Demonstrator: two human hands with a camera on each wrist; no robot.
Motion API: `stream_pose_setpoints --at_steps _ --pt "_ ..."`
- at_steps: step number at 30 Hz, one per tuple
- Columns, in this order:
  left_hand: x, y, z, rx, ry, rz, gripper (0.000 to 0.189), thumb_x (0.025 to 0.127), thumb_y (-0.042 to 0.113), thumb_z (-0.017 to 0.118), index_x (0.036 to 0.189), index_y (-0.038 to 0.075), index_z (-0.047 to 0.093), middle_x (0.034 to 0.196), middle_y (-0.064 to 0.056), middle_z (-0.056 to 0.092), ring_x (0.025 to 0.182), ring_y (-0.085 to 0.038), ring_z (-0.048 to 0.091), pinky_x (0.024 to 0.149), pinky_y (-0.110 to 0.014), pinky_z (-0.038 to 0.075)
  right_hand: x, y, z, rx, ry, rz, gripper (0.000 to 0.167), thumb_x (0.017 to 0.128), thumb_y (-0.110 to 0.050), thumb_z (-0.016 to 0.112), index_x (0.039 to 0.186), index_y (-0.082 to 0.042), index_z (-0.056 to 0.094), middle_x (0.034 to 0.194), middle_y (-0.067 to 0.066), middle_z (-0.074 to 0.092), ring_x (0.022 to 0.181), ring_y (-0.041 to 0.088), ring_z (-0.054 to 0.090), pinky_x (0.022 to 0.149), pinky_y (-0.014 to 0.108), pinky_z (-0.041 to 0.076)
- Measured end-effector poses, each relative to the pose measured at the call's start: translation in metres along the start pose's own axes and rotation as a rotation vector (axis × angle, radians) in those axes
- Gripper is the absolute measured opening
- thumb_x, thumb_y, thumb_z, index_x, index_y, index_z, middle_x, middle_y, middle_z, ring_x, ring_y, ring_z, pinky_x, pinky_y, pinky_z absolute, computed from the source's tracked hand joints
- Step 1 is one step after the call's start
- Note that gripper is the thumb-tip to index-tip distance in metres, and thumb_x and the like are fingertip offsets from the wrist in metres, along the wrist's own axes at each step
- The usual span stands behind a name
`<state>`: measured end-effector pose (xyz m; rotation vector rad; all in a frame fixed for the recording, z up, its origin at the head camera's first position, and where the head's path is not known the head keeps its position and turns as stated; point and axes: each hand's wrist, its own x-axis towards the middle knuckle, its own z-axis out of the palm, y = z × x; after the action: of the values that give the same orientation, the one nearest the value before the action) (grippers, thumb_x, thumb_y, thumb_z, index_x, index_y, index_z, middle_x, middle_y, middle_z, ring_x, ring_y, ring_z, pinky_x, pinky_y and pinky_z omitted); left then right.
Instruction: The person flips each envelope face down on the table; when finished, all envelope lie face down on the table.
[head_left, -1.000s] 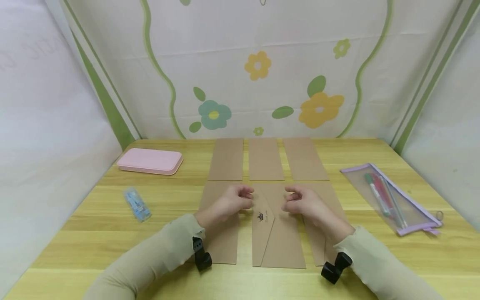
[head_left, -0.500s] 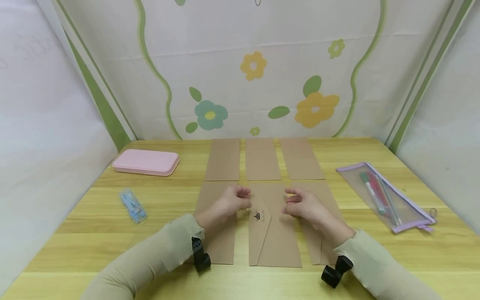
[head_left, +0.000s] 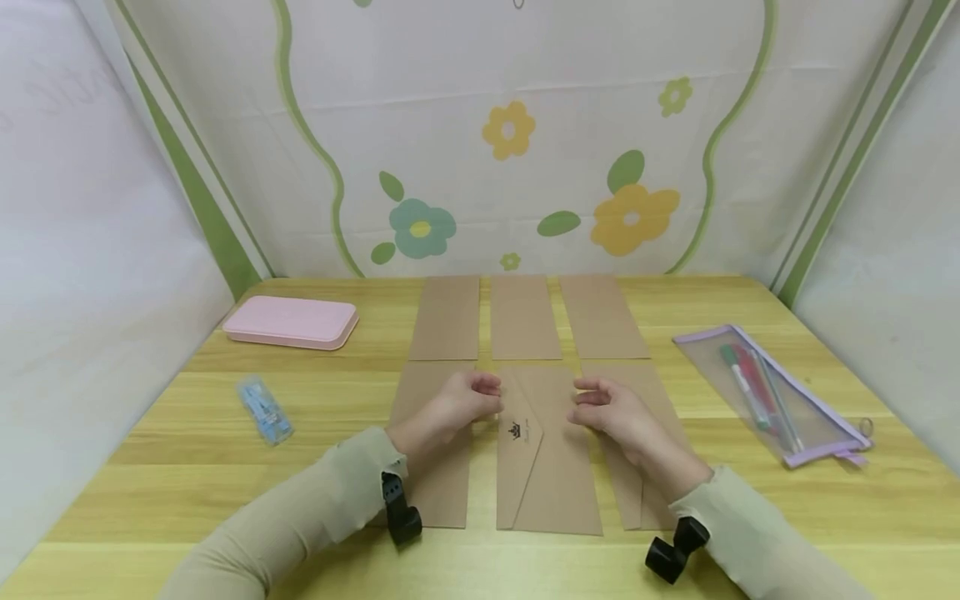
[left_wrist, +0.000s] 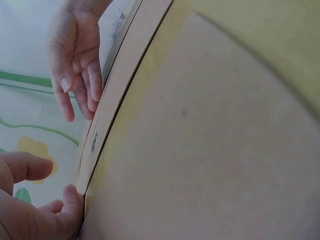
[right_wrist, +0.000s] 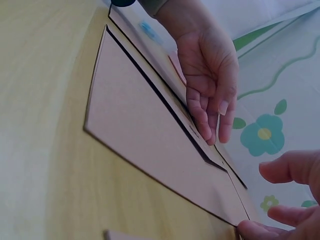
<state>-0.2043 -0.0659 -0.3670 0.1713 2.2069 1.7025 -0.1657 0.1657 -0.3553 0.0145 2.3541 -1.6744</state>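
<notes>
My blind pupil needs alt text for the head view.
A person's left grip and right grip flank a crown-printed envelope, middle front of six brown pieces in two rows on a table. A pink case lies left, a mesh pouch of pens right.

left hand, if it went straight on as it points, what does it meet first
Probably the crown-printed envelope, whose left edge lies just by the left hand; height is unclear, so the hand might pass above, toward the right hand.
</notes>
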Motion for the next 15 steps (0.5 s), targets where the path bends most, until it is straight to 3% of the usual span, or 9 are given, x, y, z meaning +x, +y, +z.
stream_pose_setpoints --at_steps 6,12,15 --pt "-0.0037 0.0032 0.003 0.001 0.038 -0.01 0.052 0.077 -0.005 0.063 0.127 -0.008 0.047 0.119 -0.022 0.055 0.109 -0.03 0.053 0.09 -0.035 0.049 0.0041 0.0013 0.0009 0.032 0.003 -0.011 0.056 0.082 -0.006 0.063 0.131 0.008 0.041 0.126 0.028 0.048 0.104 0.024 0.054 0.081 0.024 0.048" --pt "-0.0033 0.0025 0.0024 -0.088 0.072 0.012 0.043 0.078 -0.009 0.06 0.121 -0.009 0.052 0.111 -0.021 0.058 0.095 -0.023 0.058 0.083 -0.029 0.052 0.0054 0.001 0.0031 0.046 0.019 0.01 0.056 0.082 -0.006 0.063 0.133 0.007 0.04 0.131 0.028 0.045 0.118 0.034 0.047 0.092 0.03 0.046" --pt "-0.0021 0.0029 0.0016 -0.132 0.097 0.028 0.039 0.076 -0.013 0.059 0.116 -0.009 0.056 0.106 -0.019 0.059 0.089 -0.018 0.057 0.079 -0.025 0.052 0.0057 -0.0003 0.0054 0.065 0.022 0.012 0.056 0.082 -0.005 0.062 0.132 0.008 0.04 0.131 0.029 0.044 0.119 0.036 0.045 0.09 0.027 0.046"
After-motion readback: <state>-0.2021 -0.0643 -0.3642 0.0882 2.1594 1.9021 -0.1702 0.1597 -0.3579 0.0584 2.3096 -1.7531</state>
